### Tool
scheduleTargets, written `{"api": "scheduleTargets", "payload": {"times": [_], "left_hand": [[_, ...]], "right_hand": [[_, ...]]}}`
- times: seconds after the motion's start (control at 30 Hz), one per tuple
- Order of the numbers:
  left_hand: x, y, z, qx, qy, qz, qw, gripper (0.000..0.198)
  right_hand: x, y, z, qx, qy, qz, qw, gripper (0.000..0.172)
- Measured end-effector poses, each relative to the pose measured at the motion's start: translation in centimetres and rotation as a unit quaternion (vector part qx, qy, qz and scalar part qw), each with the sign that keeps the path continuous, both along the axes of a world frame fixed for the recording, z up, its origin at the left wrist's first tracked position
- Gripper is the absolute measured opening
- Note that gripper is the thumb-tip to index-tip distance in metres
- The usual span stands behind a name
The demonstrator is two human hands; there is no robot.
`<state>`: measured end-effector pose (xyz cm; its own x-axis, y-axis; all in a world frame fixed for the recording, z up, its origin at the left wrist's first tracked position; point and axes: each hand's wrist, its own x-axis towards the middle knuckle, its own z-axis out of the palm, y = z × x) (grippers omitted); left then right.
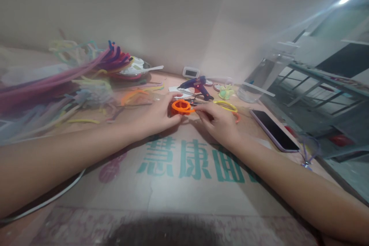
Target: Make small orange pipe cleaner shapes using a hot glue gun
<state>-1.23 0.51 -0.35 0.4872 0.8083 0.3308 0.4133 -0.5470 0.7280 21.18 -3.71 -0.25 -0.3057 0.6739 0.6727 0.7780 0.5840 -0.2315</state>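
An orange pipe cleaner (181, 106), wound into a small ring-like coil, is held above the table between my two hands. My left hand (163, 113) grips the coil from the left, its fingers behind and its thumb in front. At the coil's right side, my right hand (217, 121) pinches the loose end of the same pipe cleaner between thumb and fingertips. Just behind the hands lies a dark blue glue gun (196, 85) with a small red light, its nozzle pointing left. A yellow ring-shaped pipe cleaner (227, 105) rests beyond my right hand.
Bundles of coloured pipe cleaners (86, 69) pile up at the left. A small white digital display (190, 72) stands by the wall. To the right are a clear plastic container (253, 88) and a phone (275, 130) near the table edge. A white cable (57, 196) runs under my left forearm.
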Motion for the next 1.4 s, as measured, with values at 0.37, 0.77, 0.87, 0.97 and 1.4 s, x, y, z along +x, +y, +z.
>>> {"api": "scheduleTargets", "payload": {"times": [0.37, 0.77, 0.87, 0.97, 1.4], "left_hand": [[-0.1, -0.2, 0.4, 0.011, 0.024, 0.006, 1.0, 0.06], [0.0, 0.0, 0.0, 0.02, 0.016, -0.043, 0.999, 0.056], [0.0, 0.0, 0.0, 0.016, 0.013, -0.05, 0.999, 0.058], [-0.1, 0.1, -0.1, 0.009, 0.014, -0.054, 0.998, 0.062], [-0.6, 0.4, -0.7, -0.047, 0.007, -0.096, 0.994, 0.061]], "right_hand": [[0.1, 0.1, -0.2, -0.018, 0.001, 0.047, 0.999, 0.014], [0.1, 0.4, -0.5, 0.013, 0.011, 0.064, 0.998, 0.013], [0.1, 0.4, -0.5, 0.012, 0.01, 0.056, 0.998, 0.013], [0.1, 0.5, -0.5, 0.006, 0.009, 0.051, 0.999, 0.013], [0.2, 0.6, -0.3, -0.04, -0.009, 0.103, 0.994, 0.026]]}}
